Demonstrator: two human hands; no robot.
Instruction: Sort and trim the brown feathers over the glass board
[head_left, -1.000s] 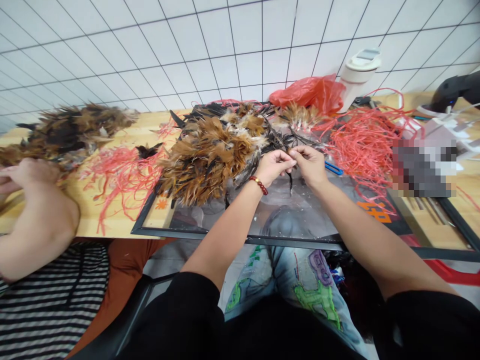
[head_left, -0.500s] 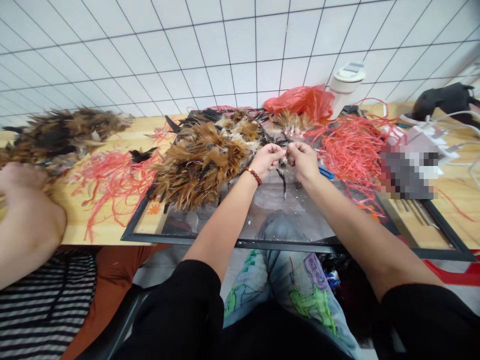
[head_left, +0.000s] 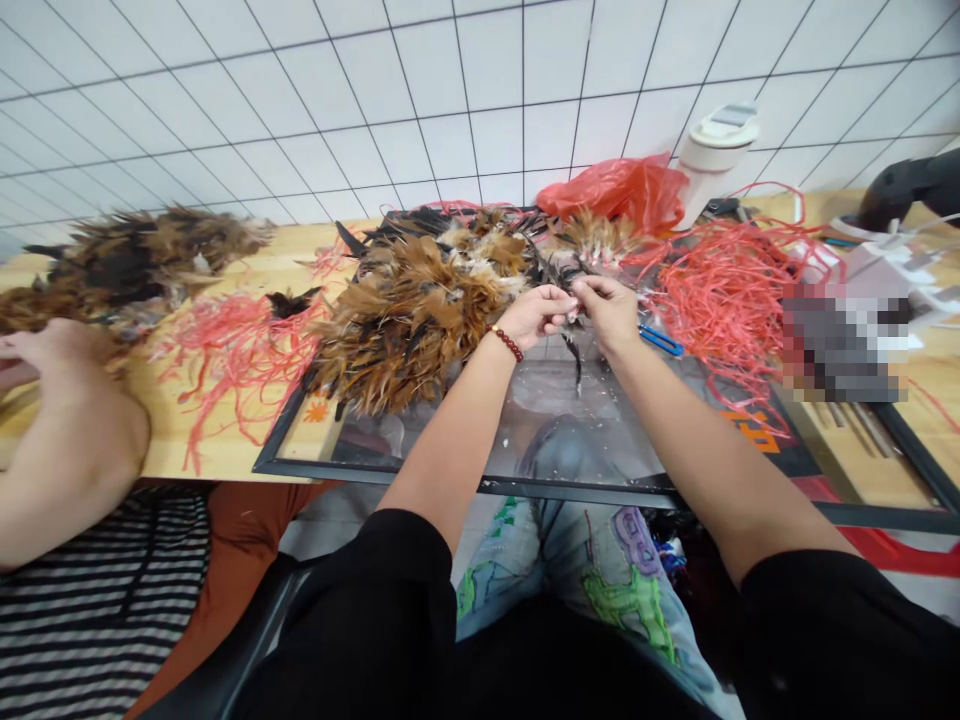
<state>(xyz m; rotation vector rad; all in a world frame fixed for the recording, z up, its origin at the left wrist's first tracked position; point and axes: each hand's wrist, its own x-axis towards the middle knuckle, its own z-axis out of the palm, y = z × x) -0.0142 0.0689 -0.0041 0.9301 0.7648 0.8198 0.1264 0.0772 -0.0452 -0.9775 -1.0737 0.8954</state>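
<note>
A: "Hands?"
B: "Left hand (head_left: 538,318) and right hand (head_left: 609,312) — close together, fingertips almost meeting. Whether they clamp anything, I cannot tell."
A: "The dark feather (head_left: 577,365)?"
B: "Just below the fingertips (a thin one), right of the brown feather pile (head_left: 412,325) — blue tool (head_left: 661,340) beside the right wrist."

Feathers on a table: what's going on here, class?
A person's left hand and right hand are close together above a black-framed panel, apparently pinching something too small to identify. Brown feathers lie beside the left hand, pink-red strands beyond the right. At far left, a co-worker's hand is near another feather heap.
</note>
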